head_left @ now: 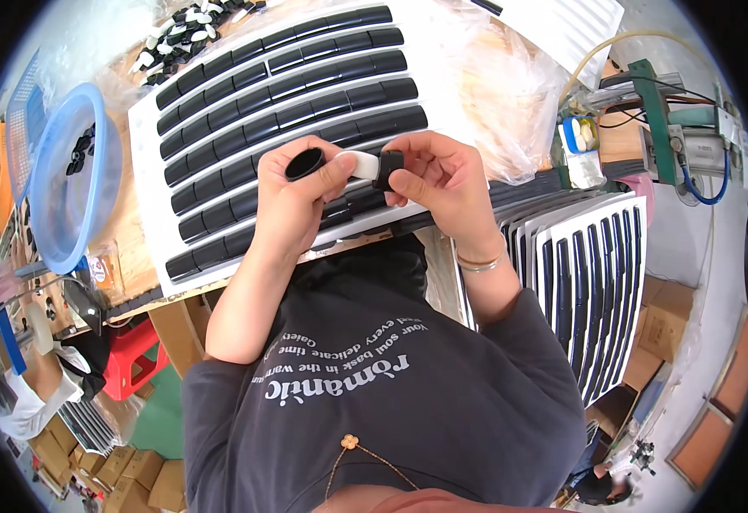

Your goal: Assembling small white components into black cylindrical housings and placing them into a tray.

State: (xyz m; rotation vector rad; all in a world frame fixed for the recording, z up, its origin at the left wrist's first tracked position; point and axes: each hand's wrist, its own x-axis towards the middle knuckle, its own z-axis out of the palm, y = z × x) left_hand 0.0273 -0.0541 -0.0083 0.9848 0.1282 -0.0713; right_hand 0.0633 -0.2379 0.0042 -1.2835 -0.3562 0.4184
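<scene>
Above the near edge of a white tray, my two hands meet at one small assembly. My left hand (301,192) is closed around a black tube-like piece (305,162) with an oval open end, its thumb pressed on a white piece (365,165). At the other end of that white piece, a black cap-like piece (388,168) is pinched between the thumb and fingers of my right hand (442,179). Whether the black tube-like piece and the white one are joined is hidden by my left fingers. Below them, rows of glossy black pieces (280,90) lie on the white tray (147,162).
At left stands a blue basin (45,205) with a few black parts inside. Loose black and white parts (188,36) are heaped at the far left. Several filled trays (592,291) lean at right, below a green-framed device (660,120). Clear plastic (494,94) covers the bench's right side.
</scene>
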